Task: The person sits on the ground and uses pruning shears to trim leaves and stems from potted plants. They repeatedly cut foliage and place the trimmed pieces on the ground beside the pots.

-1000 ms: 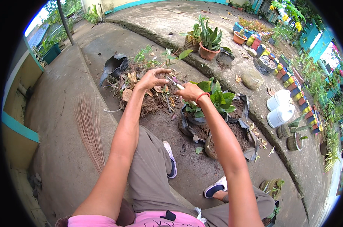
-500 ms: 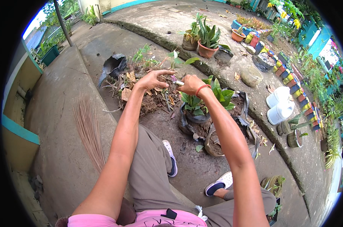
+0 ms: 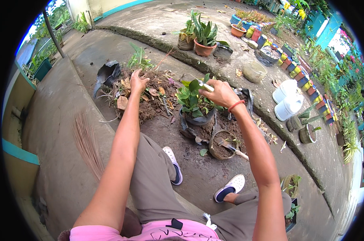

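My left hand [image 3: 138, 82] is over a heap of soil, roots and dry leaves [image 3: 156, 90], fingers loosely apart, nothing visible in them. My right hand [image 3: 222, 95] is closed around a pale-handled tool [image 3: 207, 87]; its working end is too small to make out. Just below that hand, a broad-leaved green plant [image 3: 192, 98] grows from a black plastic grow bag [image 3: 187, 127]. Nearer to me, a round pot of soil [image 3: 215, 149] holds a trowel [image 3: 235, 150] with a light handle, lying tilted on the soil.
A stick broom [image 3: 87, 140] lies at left by the low step. A torn black bag [image 3: 106, 76] is beside the heap. Potted plants [image 3: 205, 49] and white jugs [image 3: 288, 106] stand on the raised concrete at right. My shoes [image 3: 230, 188] rest close to the pots.
My hands have moved apart: the left onto the heap, the right towards the right above the potted plant. The view has shifted slightly, and the trowel in the round pot now shows.
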Tool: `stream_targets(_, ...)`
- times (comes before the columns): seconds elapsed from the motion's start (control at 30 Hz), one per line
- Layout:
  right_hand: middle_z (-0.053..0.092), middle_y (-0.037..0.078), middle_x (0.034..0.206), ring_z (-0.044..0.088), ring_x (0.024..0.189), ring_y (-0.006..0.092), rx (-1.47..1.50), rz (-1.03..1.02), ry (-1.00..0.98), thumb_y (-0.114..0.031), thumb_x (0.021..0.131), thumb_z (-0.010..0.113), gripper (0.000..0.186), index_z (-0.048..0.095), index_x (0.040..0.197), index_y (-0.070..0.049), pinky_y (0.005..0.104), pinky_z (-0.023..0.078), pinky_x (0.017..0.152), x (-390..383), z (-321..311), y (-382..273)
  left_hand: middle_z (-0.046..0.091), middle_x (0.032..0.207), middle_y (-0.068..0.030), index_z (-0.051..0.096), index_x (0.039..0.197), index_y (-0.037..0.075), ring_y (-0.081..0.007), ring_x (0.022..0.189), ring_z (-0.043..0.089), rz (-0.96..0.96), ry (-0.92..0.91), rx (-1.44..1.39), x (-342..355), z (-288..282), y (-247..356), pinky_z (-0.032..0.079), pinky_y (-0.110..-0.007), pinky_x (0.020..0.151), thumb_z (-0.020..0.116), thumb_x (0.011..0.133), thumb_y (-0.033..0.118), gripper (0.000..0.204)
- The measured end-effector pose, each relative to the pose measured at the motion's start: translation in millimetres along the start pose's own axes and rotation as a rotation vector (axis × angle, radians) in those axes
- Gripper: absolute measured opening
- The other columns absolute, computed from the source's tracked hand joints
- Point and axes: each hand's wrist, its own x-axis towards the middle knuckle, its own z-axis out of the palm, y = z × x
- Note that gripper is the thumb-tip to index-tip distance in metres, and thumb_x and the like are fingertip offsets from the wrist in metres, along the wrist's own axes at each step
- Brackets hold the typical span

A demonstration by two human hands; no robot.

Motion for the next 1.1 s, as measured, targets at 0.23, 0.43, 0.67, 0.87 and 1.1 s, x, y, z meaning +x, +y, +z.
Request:
stream_targets(0.23, 0.061, 0.02, 0.073, 0.061, 0.071, 0.0308, 0.031, 0.205, 0.06, -0.034, 0.074, 0.059, 0.034, 0.059, 0.089, -0.003, 0.0372, 0.046, 0.065, -84.5, -33.0, 69.6, 0.045, 0.122, -0.0131, 0.044, 0.123, 0.014, -0.026, 0.11, 0.045, 0.248, -0.085, -0.177, -39.4, -16.5, 113.2, 0.041, -0.037, 0.09, 0.062, 0.075, 0.028, 0.053)
stream_targets(0.43, 0.061, 0.022, 0.085, 0.059, 0.083, 0.0326, -0.054, 0.659, 0.07, -0.035, 0.073, 0.059, 0.039, 0.059, 0.094, -0.002, 0.0372, 0.044, 0.076, -151.1, -42.5, 154.6, 0.036, 0.13, -0.0125, 0.039, 0.126, 0.018, -0.0269, 0.115, 0.038, 0.525, -0.722, -0.294, -185.0, 67.4, 192.4, 0.036, -0.043, 0.093, 0.053, 0.081, 0.031, 0.049)
stream_targets(0.67, 0.054, 0.028, 0.099, 0.055, 0.095, 0.0355, -0.183, 0.944, -0.282, -0.034, 0.07, 0.056, 0.049, 0.057, 0.093, 0.009, 0.037, 0.043, 0.084, -206.9, -10.0, 211.0, 0.038, 0.127, -0.0162, 0.04, 0.124, 0.008, -0.0341, 0.115, 0.035, 0.514, -0.967, -0.137, -320.1, 189.4, 125.8, 0.028, -0.039, 0.097, 0.052, 0.079, 0.02, 0.048)
stream_targets(0.87, 0.056, 0.027, 0.097, 0.055, 0.094, 0.0357, -0.12, 0.86, -0.292, -0.039, 0.071, 0.056, 0.052, 0.057, 0.096, 0.007, 0.0377, 0.043, 0.083, -205.1, 12.3, 207.4, 0.027, 0.136, -0.0092, 0.036, 0.128, 0.02, -0.0343, 0.119, 0.027, 0.324, -1.177, 0.169, -364.6, 227.2, 78.3, 0.026, -0.048, 0.097, 0.052, 0.079, 0.028, 0.052)
stream_targets(1.1, 0.054, 0.026, 0.103, 0.053, 0.098, 0.0349, 0.01, 0.711, -0.345, -0.04, 0.069, 0.057, 0.057, 0.052, 0.106, 0.004, 0.0371, 0.04, 0.087, -192.4, 41.9, 188.1, 0.033, 0.13, -0.016, 0.048, 0.12, 0.02, -0.0372, 0.115, 0.035, 0.372, -1.406, 0.295, -306.8, 207.8, 71.4, 0.031, -0.045, 0.093, 0.055, 0.078, 0.034, 0.045)
